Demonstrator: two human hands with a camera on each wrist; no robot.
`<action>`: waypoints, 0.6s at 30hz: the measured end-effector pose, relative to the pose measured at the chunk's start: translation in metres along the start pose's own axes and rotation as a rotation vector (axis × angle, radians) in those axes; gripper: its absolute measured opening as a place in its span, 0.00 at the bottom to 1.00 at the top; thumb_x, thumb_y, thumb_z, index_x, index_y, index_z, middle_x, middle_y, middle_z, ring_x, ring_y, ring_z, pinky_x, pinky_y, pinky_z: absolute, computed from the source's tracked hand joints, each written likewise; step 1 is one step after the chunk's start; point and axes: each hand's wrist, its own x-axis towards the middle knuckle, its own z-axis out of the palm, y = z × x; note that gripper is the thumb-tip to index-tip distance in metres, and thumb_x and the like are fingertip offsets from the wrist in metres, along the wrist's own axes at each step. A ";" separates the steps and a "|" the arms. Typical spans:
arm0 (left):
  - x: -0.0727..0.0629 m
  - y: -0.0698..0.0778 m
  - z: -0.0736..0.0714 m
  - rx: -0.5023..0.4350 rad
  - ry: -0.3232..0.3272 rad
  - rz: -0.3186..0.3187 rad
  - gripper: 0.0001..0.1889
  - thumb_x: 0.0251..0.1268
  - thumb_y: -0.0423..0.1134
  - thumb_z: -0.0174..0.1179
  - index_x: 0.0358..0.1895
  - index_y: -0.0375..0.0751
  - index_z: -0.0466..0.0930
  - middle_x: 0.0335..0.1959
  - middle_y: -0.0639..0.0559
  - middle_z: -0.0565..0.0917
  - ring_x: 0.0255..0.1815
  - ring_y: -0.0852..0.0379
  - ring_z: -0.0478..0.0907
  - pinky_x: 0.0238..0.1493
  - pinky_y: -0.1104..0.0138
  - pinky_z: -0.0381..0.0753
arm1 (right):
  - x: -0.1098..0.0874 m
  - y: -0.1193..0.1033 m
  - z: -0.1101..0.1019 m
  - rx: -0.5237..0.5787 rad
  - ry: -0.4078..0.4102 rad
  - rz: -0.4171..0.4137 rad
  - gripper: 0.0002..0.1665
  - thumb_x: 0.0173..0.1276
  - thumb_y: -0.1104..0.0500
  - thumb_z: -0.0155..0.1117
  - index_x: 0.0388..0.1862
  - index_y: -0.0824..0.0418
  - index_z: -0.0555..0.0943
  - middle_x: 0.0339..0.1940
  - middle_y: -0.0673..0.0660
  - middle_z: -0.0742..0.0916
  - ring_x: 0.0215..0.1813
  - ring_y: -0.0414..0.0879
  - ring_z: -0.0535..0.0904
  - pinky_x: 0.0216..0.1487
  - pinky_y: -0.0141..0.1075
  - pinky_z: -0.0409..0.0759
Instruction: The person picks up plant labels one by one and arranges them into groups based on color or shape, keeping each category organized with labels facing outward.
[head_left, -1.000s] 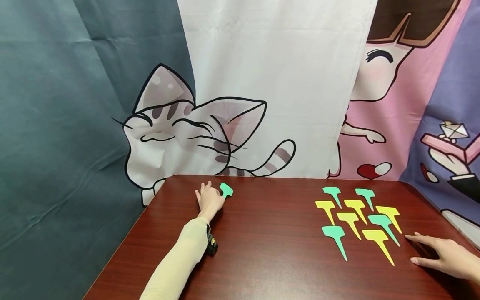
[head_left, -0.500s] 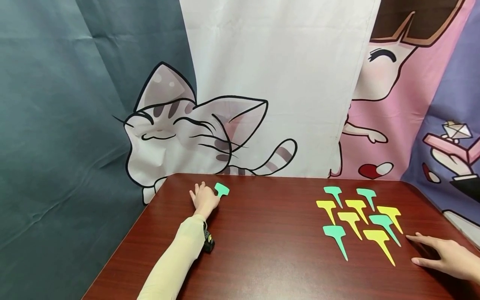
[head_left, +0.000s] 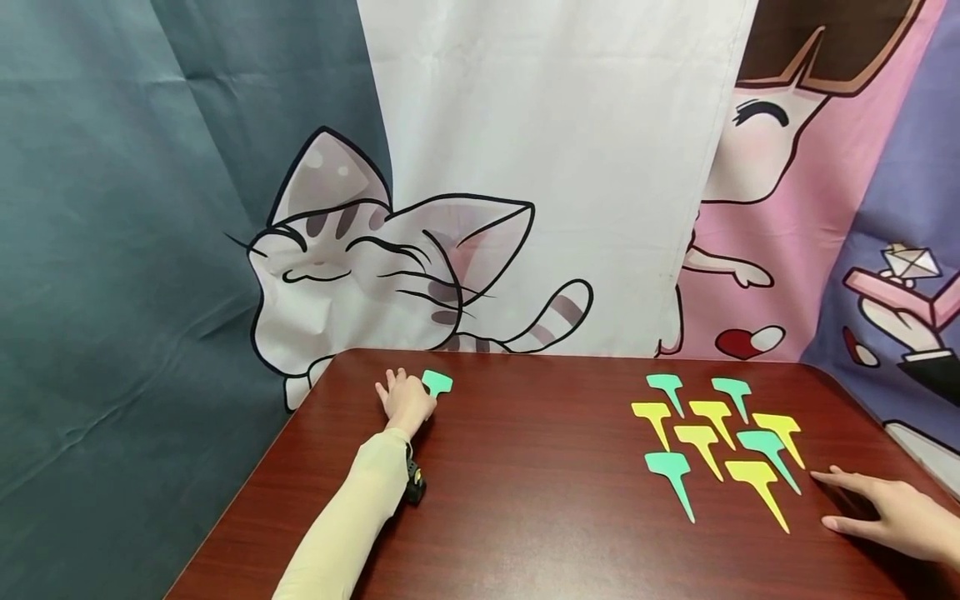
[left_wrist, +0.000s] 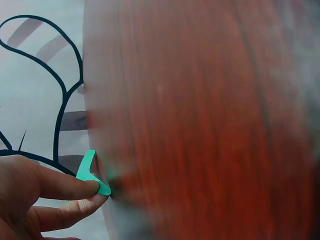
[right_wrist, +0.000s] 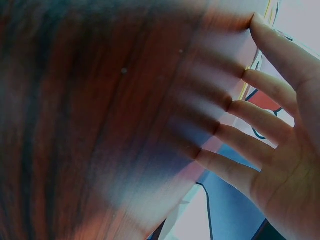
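Observation:
My left hand (head_left: pixel 406 403) is over the far left part of the table, pinching a green T-shaped plant label (head_left: pixel 437 382) between thumb and index finger. In the left wrist view the label (left_wrist: pixel 90 175) sticks out past the fingertips, close over the tabletop; its stem is hidden by the fingers. At the right, my right hand (head_left: pixel 885 508) rests its fingertips on the table with fingers spread, holding nothing. Just left of it lie several yellow plant labels (head_left: pixel 752 472) and several green plant labels (head_left: pixel 667 463), heads toward the back and points toward me.
The dark red wooden table (head_left: pixel 525 483) has a rounded far edge. Directly behind it hangs a cartoon curtain (head_left: pixel 555 150) with a cat on it. A black wrist camera (head_left: pixel 415 482) is strapped at the left sleeve.
My left hand has shifted slightly left with the green plant label, which has also come a little lower in view. The right hand and the other labels stay put.

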 end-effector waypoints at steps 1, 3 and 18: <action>0.000 -0.001 0.000 0.003 -0.002 0.000 0.06 0.52 0.35 0.60 0.24 0.37 0.83 0.72 0.32 0.58 0.77 0.36 0.42 0.73 0.40 0.37 | -0.001 -0.001 0.000 -0.008 0.003 0.001 0.38 0.48 0.38 0.73 0.51 0.62 0.81 0.48 0.72 0.84 0.45 0.66 0.82 0.33 0.44 0.80; 0.000 -0.002 0.000 0.009 -0.005 0.003 0.06 0.51 0.34 0.59 0.21 0.38 0.81 0.72 0.32 0.57 0.76 0.36 0.41 0.73 0.40 0.37 | -0.001 0.000 0.001 -0.005 0.003 -0.001 0.38 0.48 0.38 0.73 0.51 0.62 0.81 0.48 0.73 0.83 0.45 0.66 0.82 0.33 0.44 0.80; 0.001 -0.004 -0.002 0.018 0.010 -0.025 0.08 0.51 0.35 0.62 0.32 0.33 0.83 0.72 0.30 0.57 0.76 0.35 0.40 0.73 0.41 0.37 | 0.000 -0.003 -0.003 -0.006 -0.002 0.004 0.38 0.48 0.39 0.73 0.52 0.64 0.80 0.48 0.73 0.83 0.45 0.65 0.82 0.35 0.47 0.80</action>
